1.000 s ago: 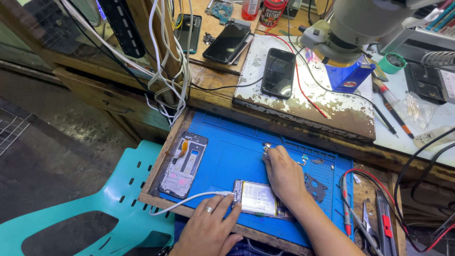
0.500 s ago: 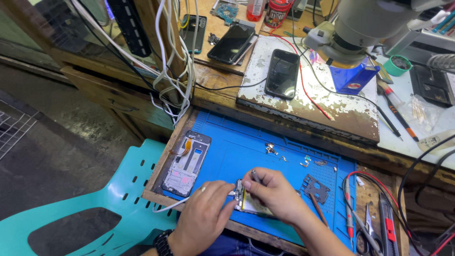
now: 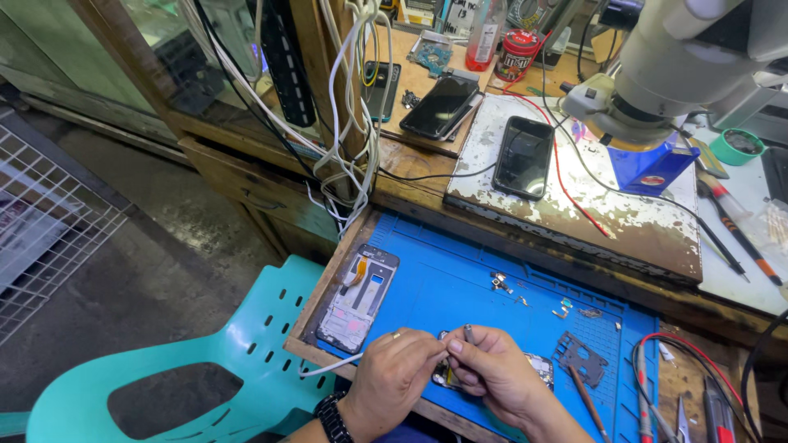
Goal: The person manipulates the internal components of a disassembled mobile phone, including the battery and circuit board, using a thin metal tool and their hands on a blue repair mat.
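Note:
My left hand, with a ring and a black wristwatch, and my right hand meet at the near edge of the blue work mat. Under them lies an opened phone, mostly hidden. A white cable runs in from the left and ends under my left hand's pinched fingertips. My right hand's thumb and fingers pinch a small grey metal tool that sticks up. The fingertips of both hands touch each other.
A stripped phone frame lies at the mat's left. Small metal parts and a dark shield plate lie on the mat. Hand tools sit at the right. A black phone rests on a worn white board under a microscope. A teal chair stands below left.
My right hand left the small parts in the mat's middle and came back to the phone. Both hands closed together over it, and the grey tool now shows between the fingers.

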